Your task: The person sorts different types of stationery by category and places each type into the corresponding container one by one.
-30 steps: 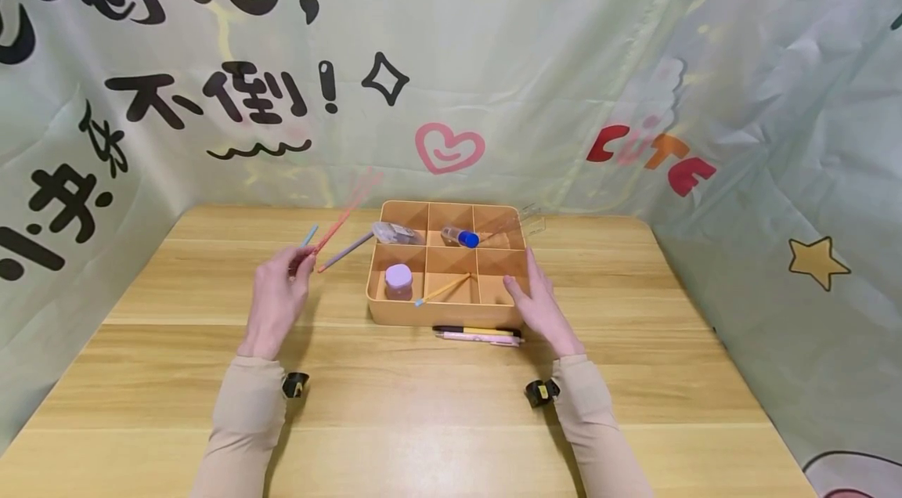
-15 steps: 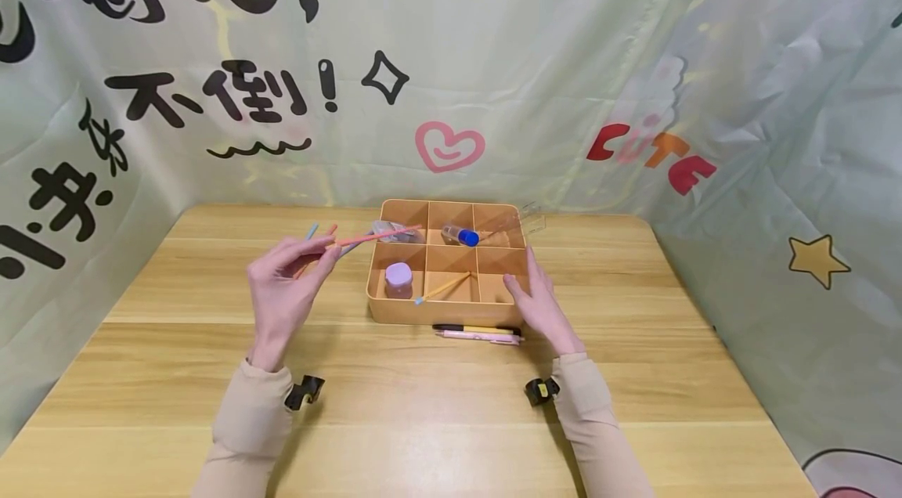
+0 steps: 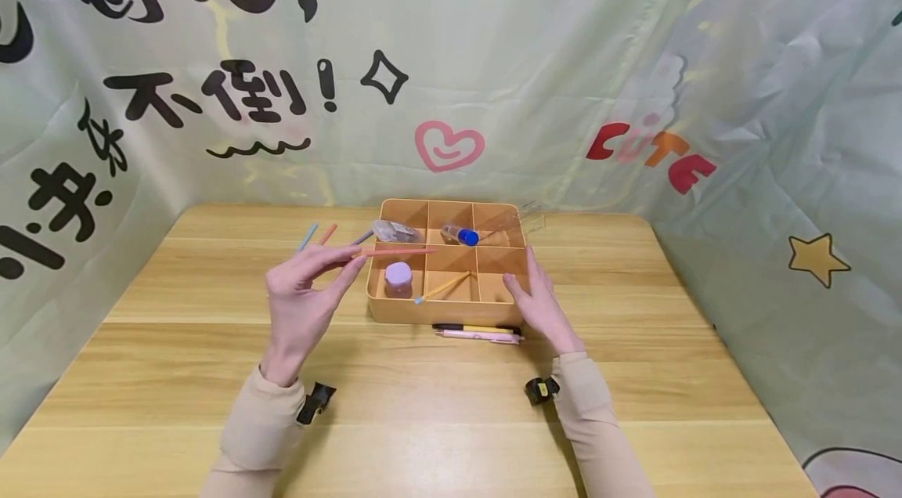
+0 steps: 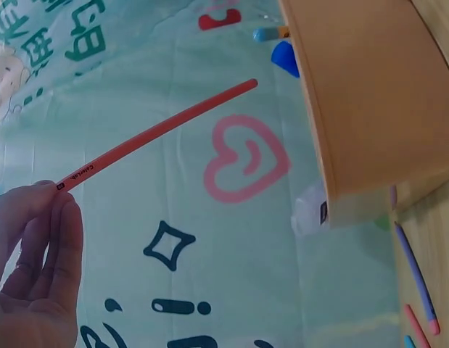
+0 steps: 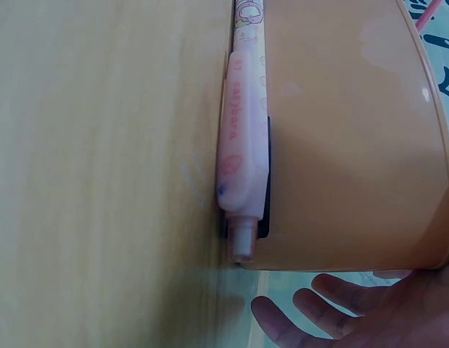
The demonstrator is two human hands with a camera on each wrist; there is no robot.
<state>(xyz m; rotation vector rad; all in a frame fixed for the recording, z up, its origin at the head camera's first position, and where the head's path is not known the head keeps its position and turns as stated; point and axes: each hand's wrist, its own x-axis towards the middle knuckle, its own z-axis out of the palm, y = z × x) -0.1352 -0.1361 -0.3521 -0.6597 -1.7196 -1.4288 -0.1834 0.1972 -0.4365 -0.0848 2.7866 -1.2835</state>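
Note:
My left hand [image 3: 303, 302] pinches a red coloured pencil [image 3: 402, 251] by one end. The pencil lies nearly level above the left compartments of a tan divided organizer box [image 3: 444, 315]; its free end points right. In the left wrist view, thumb and fingertips meet on the printed end of the pencil [image 4: 159, 134]. My right hand [image 3: 543, 310] holds the box at its right front corner, thumb over the rim and fingers outside the end wall. A pink pen [image 5: 242, 138] lies along the box's front wall, beside a black-and-yellow pen [image 3: 482, 330].
The box holds a lilac-capped jar [image 3: 398, 279], a yellow pencil [image 3: 444, 289], a clear plastic packet [image 3: 396, 232], a blue-capped tube [image 3: 461, 236] and a clear ruler [image 3: 533, 219] jutting out. Left of it lie blue [image 3: 308, 236], red [image 3: 328, 233] and purple [image 3: 363, 236] pencils.
My left hand has moved right from beside the loose pencils, and the red pencil it pinches has swung from pointing up and away to nearly level over the box. My right hand has stayed put.

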